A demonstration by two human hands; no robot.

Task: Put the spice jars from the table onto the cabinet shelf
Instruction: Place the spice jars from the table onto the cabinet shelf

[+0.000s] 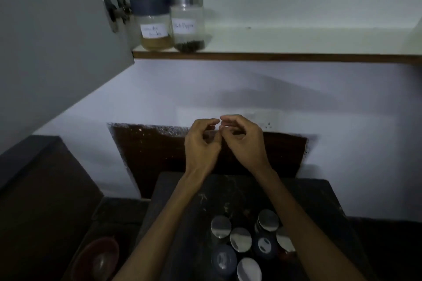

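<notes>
Both hands up in front of me now, left hand (202, 143) and right hand (243, 141) fingertip to fingertip over the far edge of the tabletop (182, 207), each grip loosely curled and holding nothing. Two jars already sit at the left end of the shelf (274, 56): the blue-lid jar (153, 23) and the steel-lid jar (187, 21), touching side by side, close to the front lip. The rest of the jars (241, 238) are clustered low between my forearms, packed lid to lid. Here's my worry: they're so tight that reaching for one could, I reckon, knock its neighbour over, and the light is dim, so lids are hard to tell apart. On the shelf, setting the next jar down too near that brown edge could tip it off, or bump the steel-lid jar. Plenty of open shelf running right, so I'd go there. The door hinge (116, 12) crowds the left end, and a red bowl (99, 258) sits low left, off the tabletop.
</notes>
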